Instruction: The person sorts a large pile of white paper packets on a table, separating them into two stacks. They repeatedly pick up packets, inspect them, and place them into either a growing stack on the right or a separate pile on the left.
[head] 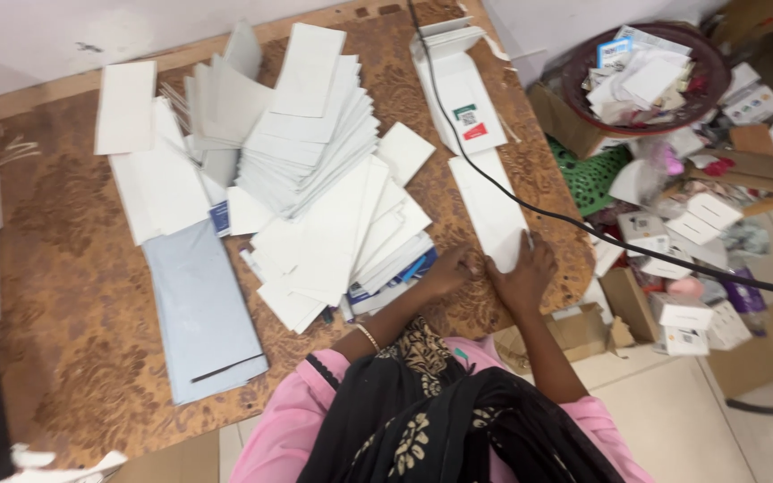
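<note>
A: Where are the hands right now?

B: The right hand (522,273) lies flat on the near end of a long white flat-folded card carton (492,215), fingers spread and pressing down, not gripping. The carton lies lengthwise on the brown patterned counter (64,268), close to its right edge. The left hand (451,271) rests just beside it on the counter; its fingers look loosely curled, and I cannot tell whether they hold anything.

A: What sits around them?

B: To the left, a sprawling fanned heap of white flat cartons (315,179), touching and overlapping. Further left lies a pale blue-grey sheet (203,313). A second white carton with small green and red labels (462,103) lies beyond the pressed one. A black cable (503,192) runs across both cartons and off the right edge.

A: What might go wrong?

B: I'd judge the cable the main risk: it lies over the pressed carton, so lifting or sliding that piece could snag it and drag it. The carton is also near the edge, above a floor littered with small boxes (682,313); a careless push could send it over. And the leaning heap could slide if nudged by the left forearm.
</note>
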